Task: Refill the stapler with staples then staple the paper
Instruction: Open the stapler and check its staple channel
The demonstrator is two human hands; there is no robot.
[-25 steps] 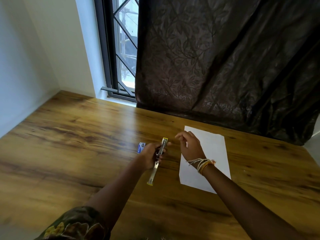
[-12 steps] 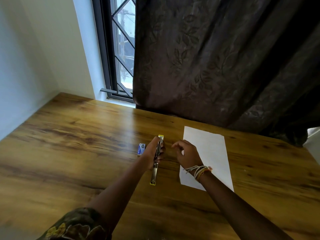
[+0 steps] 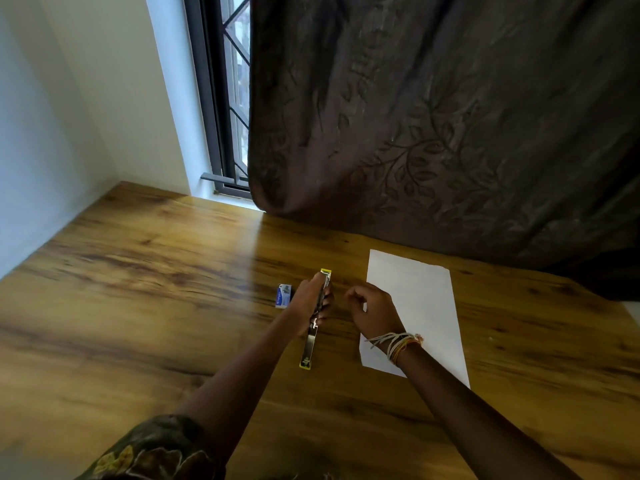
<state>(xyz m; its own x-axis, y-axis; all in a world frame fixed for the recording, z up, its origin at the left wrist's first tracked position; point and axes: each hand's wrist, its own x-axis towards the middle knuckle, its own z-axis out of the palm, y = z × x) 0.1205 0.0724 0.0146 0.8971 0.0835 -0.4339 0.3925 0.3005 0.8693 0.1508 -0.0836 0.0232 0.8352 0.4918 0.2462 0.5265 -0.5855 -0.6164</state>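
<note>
**Stapler held open on the bench**

The left hand [image 3: 311, 306] wraps its fingers around the long yellow-and-metal stapler [image 3: 317, 317], unfolded flat on the brown wooden bench [image 3: 138, 306]. The right hand [image 3: 372, 310], fingers loosely curled and holding nothing, hovers beside the white paper sheet [image 3: 422, 306]. A small blue staple box [image 3: 284, 295] lies left of the stapler.

wooden table [image 3: 145, 306] — white walls [image 3: 45, 116] | barred window [image 3: 232, 98] — brown curtain [image 3: 450, 116]
</note>
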